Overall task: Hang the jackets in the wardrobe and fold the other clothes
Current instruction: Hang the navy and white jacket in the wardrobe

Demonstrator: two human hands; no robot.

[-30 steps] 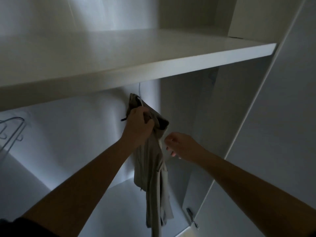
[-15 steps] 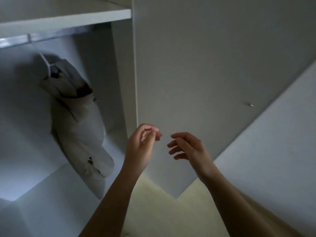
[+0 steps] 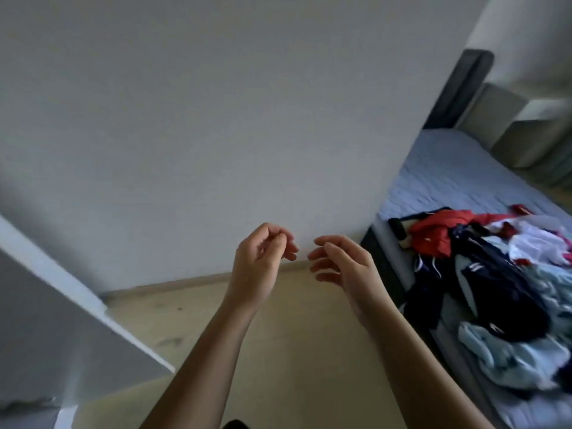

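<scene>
Both my hands are raised in front of me over the floor and hold nothing. My left hand (image 3: 260, 264) has its fingers loosely curled. My right hand (image 3: 343, 261) hangs beside it with relaxed fingers, a small gap between the two. A heap of clothes (image 3: 495, 292) lies on the bed (image 3: 439, 168) at the right: a red garment (image 3: 439, 233), a dark navy jacket with white stripes (image 3: 492, 286), light blue pieces (image 3: 510, 357) and white ones. The wardrobe's inside and the hung beige jacket are out of view.
A white wardrobe door (image 3: 52, 320) juts in from the lower left. A plain white wall (image 3: 216, 119) fills the view ahead. Beige floor (image 3: 294, 351) runs between the door and the bed. A dark headboard (image 3: 458, 88) stands at the far end of the bed.
My left hand let go of the beige jacket, which stayed on its hanger in the wardrobe. My view swung right, away from the wardrobe toward the wall and bed. Both hands came away empty.
</scene>
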